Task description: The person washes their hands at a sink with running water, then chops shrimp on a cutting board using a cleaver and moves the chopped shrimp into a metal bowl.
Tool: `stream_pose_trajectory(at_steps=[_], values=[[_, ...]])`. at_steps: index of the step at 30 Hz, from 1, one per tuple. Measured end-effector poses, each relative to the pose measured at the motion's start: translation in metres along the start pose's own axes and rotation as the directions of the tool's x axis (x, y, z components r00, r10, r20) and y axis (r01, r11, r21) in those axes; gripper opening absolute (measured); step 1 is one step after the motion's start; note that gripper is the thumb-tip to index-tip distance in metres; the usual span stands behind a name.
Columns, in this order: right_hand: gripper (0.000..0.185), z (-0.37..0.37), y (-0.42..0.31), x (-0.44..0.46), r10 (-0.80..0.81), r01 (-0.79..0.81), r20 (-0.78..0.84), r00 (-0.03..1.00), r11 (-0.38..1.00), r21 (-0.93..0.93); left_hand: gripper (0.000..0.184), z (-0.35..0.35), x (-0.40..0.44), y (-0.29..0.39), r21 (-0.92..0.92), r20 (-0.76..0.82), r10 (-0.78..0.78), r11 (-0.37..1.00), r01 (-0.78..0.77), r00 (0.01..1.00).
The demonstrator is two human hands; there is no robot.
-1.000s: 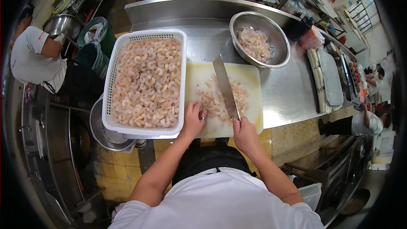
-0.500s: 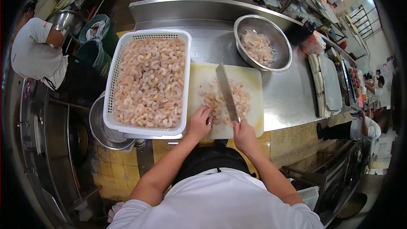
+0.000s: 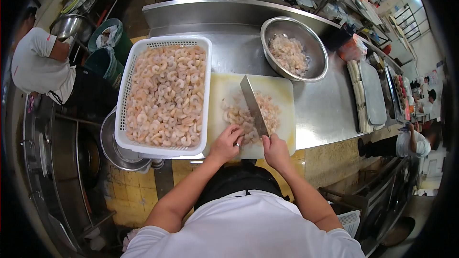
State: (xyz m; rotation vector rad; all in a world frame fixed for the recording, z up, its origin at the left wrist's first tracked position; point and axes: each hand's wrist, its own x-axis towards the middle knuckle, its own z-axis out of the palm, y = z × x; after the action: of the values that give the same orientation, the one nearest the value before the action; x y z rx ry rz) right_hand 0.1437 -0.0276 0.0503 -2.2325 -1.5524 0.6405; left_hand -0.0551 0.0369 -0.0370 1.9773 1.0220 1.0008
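Observation:
My right hand (image 3: 276, 152) is wrapped round the handle of a cleaver (image 3: 254, 107), whose broad blade points away from me over a white cutting board (image 3: 287, 124). Chopped shrimp (image 3: 270, 112) lies on both sides of the blade. My left hand (image 3: 228, 143), with a ring on one finger, is closed at the near left edge of the pile, its bent fingertips pressed on shrimp beside the blade. Left of the board stands a white plastic basket (image 3: 208, 91) full of peeled shrimp (image 3: 165, 95). A steel bowl (image 3: 322, 69) behind the board holds chopped shrimp (image 3: 289, 52).
The steel counter (image 3: 318, 110) has a raised back edge (image 3: 201, 12). Folded cloths (image 3: 357, 95) and a grey tray (image 3: 373, 93) are at the right. A steel pot (image 3: 107, 134) sits below the basket. Green bins (image 3: 103, 62) and a co-worker (image 3: 43, 62) are at the left.
The cleaver's tip has come slightly lower and left, and its blade face shows more broadly. My left hand remains beside the shrimp, with its fingers slightly shifted. The view has shifted a little.

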Motion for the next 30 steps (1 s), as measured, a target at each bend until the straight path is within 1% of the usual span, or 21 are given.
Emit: stream_pose_trajectory(at_steps=[3,6,8,9,11,12,15,18,20,21,23,24,26,27,30], values=[[0.038,-0.022,-0.019,-0.004,0.013,-0.013,-0.001,1.000,0.999,0.050,0.026,0.004,-0.002,-0.004,0.009,-0.025,-0.024,1.000,0.024,0.999],[0.039,-0.026,-0.032,-0.009,-0.022,0.026,-0.041,0.999,0.992,0.121,0.023,0.005,-0.004,-0.007,0.022,-0.059,-0.034,0.999,0.035,0.998],[0.039,0.011,-0.002,-0.003,-0.097,0.100,-0.050,0.994,0.993,0.059,0.022,0.006,-0.002,-0.006,0.012,-0.076,-0.028,1.000,0.029,0.997],[0.038,0.016,-0.004,0.001,-0.135,0.137,-0.055,0.989,0.990,0.026,0.021,0.007,-0.002,-0.006,-0.001,-0.062,-0.031,1.000,0.031,0.998],[0.037,0.012,-0.001,0.007,-0.067,0.068,-0.030,0.997,0.997,0.021,0.020,0.007,-0.002,-0.009,-0.026,-0.040,-0.041,0.999,0.040,0.998],[0.037,0.006,-0.007,0.008,-0.032,0.032,-0.011,0.999,0.999,0.019,0.019,0.006,-0.002,-0.008,-0.009,-0.050,-0.040,0.999,0.040,0.998],[0.037,-0.014,-0.025,0.003,-0.013,0.013,0.004,1.000,0.999,0.050,0.019,0.003,-0.002,-0.002,0.024,-0.061,-0.037,0.999,0.039,0.997],[0.037,-0.014,-0.031,-0.006,-0.096,0.100,-0.057,0.994,0.992,0.078,0.019,0.002,-0.002,-0.002,0.021,-0.070,-0.036,0.999,0.038,0.997],[0.036,0.012,-0.015,-0.004,-0.069,0.069,0.003,0.998,0.997,0.027,0.019,0.003,-0.001,-0.004,-0.002,-0.080,-0.018,1.000,0.018,0.997],[0.036,0.014,-0.017,-0.002,-0.055,0.055,0.028,0.998,0.998,0.000,0.019,0.003,-0.001,-0.004,-0.010,-0.063,-0.037,0.999,0.037,0.997],[0.035,0.008,-0.017,0.005,-0.055,0.055,0.022,0.998,0.998,-0.012,0.018,0.002,-0.003,-0.006,-0.022,-0.034,-0.081,0.997,0.080,0.996],[0.035,0.001,-0.021,0.004,-0.047,0.048,0.023,0.999,0.999,-0.017,0.018,0.002,-0.005,-0.006,-0.006,-0.047,-0.065,0.998,0.065,0.997],[0.037,-0.020,-0.038,-0.001,-0.029,0.028,0.013,1.000,0.999,0.034,0.017,0.003,-0.003,-0.006,0.021,-0.070,-0.028,0.999,0.030,0.997],[0.038,-0.025,-0.042,-0.002,-0.022,0.021,0.008,1.000,0.998,0.057,0.016,0.004,-0.003,-0.007,0.017,-0.074,-0.033,0.999,0.034,0.997],[0.038,-0.016,-0.040,-0.005,-0.075,0.081,-0.072,0.995,0.993,0.085,0.015,0.004,-0.005,-0.007,0.017,-0.083,-0.036,0.999,0.038,0.996]])
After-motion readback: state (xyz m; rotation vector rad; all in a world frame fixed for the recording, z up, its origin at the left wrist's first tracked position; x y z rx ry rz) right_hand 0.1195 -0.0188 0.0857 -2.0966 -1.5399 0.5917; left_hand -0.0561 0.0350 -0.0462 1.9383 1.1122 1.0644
